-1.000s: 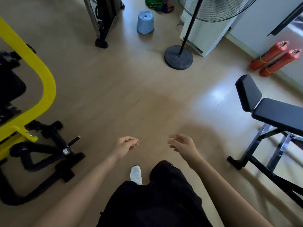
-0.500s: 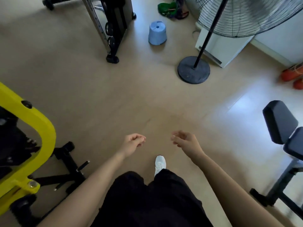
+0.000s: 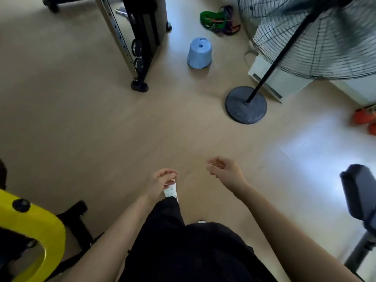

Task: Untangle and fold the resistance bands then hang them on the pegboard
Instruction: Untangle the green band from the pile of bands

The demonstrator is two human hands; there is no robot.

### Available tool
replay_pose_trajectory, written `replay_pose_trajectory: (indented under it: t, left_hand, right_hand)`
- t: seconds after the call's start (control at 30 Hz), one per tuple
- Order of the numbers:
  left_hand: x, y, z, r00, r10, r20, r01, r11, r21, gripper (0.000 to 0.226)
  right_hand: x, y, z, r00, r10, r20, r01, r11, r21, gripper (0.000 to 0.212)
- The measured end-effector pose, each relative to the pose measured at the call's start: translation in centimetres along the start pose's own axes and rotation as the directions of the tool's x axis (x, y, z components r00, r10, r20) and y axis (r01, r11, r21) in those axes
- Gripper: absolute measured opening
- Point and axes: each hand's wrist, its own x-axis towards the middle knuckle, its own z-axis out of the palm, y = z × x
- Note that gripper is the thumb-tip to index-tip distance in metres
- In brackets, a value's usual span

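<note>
Pale wood floor (image 3: 81,123) carries everything. Near-left corner: yellow machine frame (image 3: 34,237) on black feet. Far edge, left of centre: black weight rack (image 3: 142,37), foot planted on the floor.

Left hand (image 3: 162,180) is low centre, fingers loosely curled toward the thumb, holding nothing. White shoe (image 3: 171,191) shows just under it, above black trousers (image 3: 183,251). Blue stool (image 3: 199,53) stands toward the far edge.

Resistance bands (image 3: 217,20) lie in a tangled heap on the floor at the far edge, just beyond the stool and beside the fan grille (image 3: 317,41). The heap's long axis runs left-right, its right end a little nearer. Green loop is at the left end, purple strands at the right, a bit of orange between. Well apart from both hands.

Right hand (image 3: 223,171) is near the left hand, not touching; fingers loosely curled, empty.

Round fan base (image 3: 245,105) sits right of centre, its pole leaning up-right to the grille, with a white cabinet (image 3: 274,82) behind. Orange cylinders (image 3: 366,119) are cut off at the right edge. Near-right corner: dark padded bench (image 3: 360,194), blurred.
</note>
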Motion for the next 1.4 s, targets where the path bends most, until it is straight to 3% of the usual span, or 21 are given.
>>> replay_pose_trajectory:
  t: [0.17, 0.3, 0.43, 0.6, 0.77, 1.0, 1.3, 1.4]
  left_hand:
    - [6.3, 6.7, -4.1, 0.999, 0.004, 0.055, -0.002, 1.000, -0.031, 0.015]
    - [12.0, 12.5, -7.6, 0.996, 0.036, 0.083, -0.039, 0.999, 0.031, 0.020]
    - [17.1, 18.5, -9.6, 0.996, 0.067, 0.064, -0.070, 0.997, 0.043, 0.017]
    - [23.9, 24.8, -9.6, 0.998, 0.033, 0.045, -0.038, 0.994, 0.101, 0.016]
    - [30.2, 32.5, -8.2, 1.000, -0.005, -0.009, 0.006, 0.997, 0.072, 0.020]
    - [38.0, 41.4, -8.2, 0.996, 0.061, -0.066, -0.059, 0.998, 0.031, 0.015]
    - [51.5, 51.4, -12.7, 0.994, 0.110, -0.009, -0.107, 0.983, 0.150, 0.017]
    - [56.2, 56.1, -14.9, 0.985, 0.169, 0.035, -0.172, 0.950, 0.259, 0.018]
  right_hand:
    - [5.1, -6.2, 1.3, 0.999, -0.030, -0.017, 0.029, 0.997, -0.075, 0.014]
    - [10.0, -10.5, 1.4, 0.993, -0.068, -0.096, 0.064, 0.997, -0.040, 0.012]
    - [15.5, -13.7, 0.8, 0.995, -0.055, -0.084, 0.053, 0.998, -0.018, 0.013]
    - [24.3, -17.8, -0.6, 0.997, -0.045, -0.056, 0.047, 0.998, 0.045, 0.012]
    - [33.1, -23.6, -3.4, 0.998, -0.055, 0.027, 0.055, 0.998, -0.021, 0.015]
    - [44.1, -32.0, -7.9, 0.997, -0.081, 0.011, 0.082, 0.993, -0.084, 0.016]
    - [58.0, -41.0, -8.3, 0.999, -0.041, -0.012, 0.040, 0.991, -0.130, 0.018]
    - [62.3, -44.7, -8.4, 0.999, -0.007, -0.033, 0.003, 0.993, -0.116, 0.019]
